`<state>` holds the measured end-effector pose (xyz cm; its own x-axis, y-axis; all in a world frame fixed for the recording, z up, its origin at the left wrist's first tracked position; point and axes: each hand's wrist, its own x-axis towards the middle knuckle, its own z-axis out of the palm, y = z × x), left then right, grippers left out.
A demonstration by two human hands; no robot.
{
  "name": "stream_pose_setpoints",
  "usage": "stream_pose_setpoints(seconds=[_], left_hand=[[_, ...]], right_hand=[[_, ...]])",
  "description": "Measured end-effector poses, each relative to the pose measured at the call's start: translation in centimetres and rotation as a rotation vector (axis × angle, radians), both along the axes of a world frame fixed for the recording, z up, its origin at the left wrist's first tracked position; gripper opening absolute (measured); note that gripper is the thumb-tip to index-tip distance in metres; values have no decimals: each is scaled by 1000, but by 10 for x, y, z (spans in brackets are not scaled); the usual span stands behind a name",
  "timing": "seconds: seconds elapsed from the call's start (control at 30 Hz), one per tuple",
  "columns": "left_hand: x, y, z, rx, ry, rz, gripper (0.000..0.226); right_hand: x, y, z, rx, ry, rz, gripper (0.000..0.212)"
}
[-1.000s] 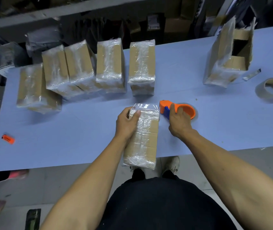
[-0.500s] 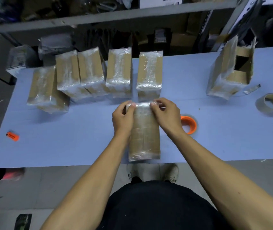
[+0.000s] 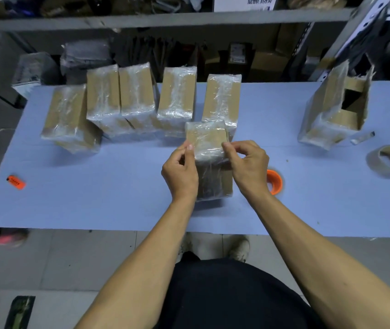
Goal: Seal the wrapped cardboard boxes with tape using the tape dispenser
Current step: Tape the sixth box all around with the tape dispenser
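A film-wrapped cardboard box [image 3: 209, 141] stands upright on end at the middle of the blue table [image 3: 94, 198]. My left hand [image 3: 181, 173] pinches its left upper edge with thumb and fingers. My right hand [image 3: 248, 163] pinches its right upper edge. The orange tape dispenser [image 3: 274, 182] lies on the table just right of my right wrist, mostly hidden behind that hand. Several more wrapped boxes [image 3: 177, 98] stand in a row behind, along the table's far edge.
A torn, open wrapped carton [image 3: 331, 110] stands at the far right with a brown tape roll [image 3: 387, 160] and a small metal strip [image 3: 362, 137] near it. An orange lighter-like item [image 3: 16, 182] lies at the left. Shelving runs behind the table.
My right hand let go of the tape dispenser and came to the box. Both hands tipped the box from lying flat to standing on end, nearer the back row.
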<state>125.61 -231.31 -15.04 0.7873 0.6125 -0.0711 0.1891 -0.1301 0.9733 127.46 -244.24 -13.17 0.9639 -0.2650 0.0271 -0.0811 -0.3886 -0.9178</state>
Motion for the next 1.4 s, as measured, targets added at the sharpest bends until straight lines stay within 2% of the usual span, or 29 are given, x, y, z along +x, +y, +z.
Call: stream_pose_setpoints(seconds=[0.07,0.13,0.17,0.2,0.27,0.33,0.4,0.53,0.63,0.8,0.9,0.97,1.07,1.1,1.17,1.23,1.3,1.4], left_hand=[[-1,0,-2,30,13,-9,29],[-2,0,-3,45,31,-10,29],[-2,0,-4,32,39,-1,27],[-3,0,-4,-22,42,9,28],[-5,-3,-3,-194,53,12,45],[-14,-9,-4,-275,110,-24,46],[-26,-14,-9,-239,171,-112,40],[-41,-14,-21,-128,217,-301,54],[-39,-14,-22,-29,261,-267,66],[-37,-12,-14,-49,276,-242,53],[-23,0,-1,-99,287,-269,26],[-4,12,10,-172,319,-306,23],[16,30,32,-223,392,-436,55],[17,35,36,-211,368,-493,57],[13,45,39,-192,293,-616,44],[3,53,28,-172,289,-754,33],[-9,57,7,-150,350,-832,38],[-22,53,-26,-76,423,-752,40]], right_hand=[[0,2,3,-54,-2,4,15],[-2,3,6,-20,48,-4,11],[-2,3,8,17,80,-8,19],[-2,3,9,44,102,-7,25],[-5,7,10,42,123,-8,30],[-14,16,5,8,136,7,33],[-29,23,-5,-37,162,45,38],[-44,15,-21,-77,168,120,51],[-42,14,-23,-181,129,157,52],[-43,6,-19,-146,132,168,55],[-45,-10,-13,-83,121,358,68],[-45,-18,-9,-130,82,449,65],[-33,-20,2,-130,76,320,43],[-29,-19,4,-121,99,283,37],[-23,-19,2,-73,153,238,24],[-21,-19,-8,42,253,162,29],[-22,-14,-22,80,358,107,38],[-31,-3,-50,-26,414,85,39]])
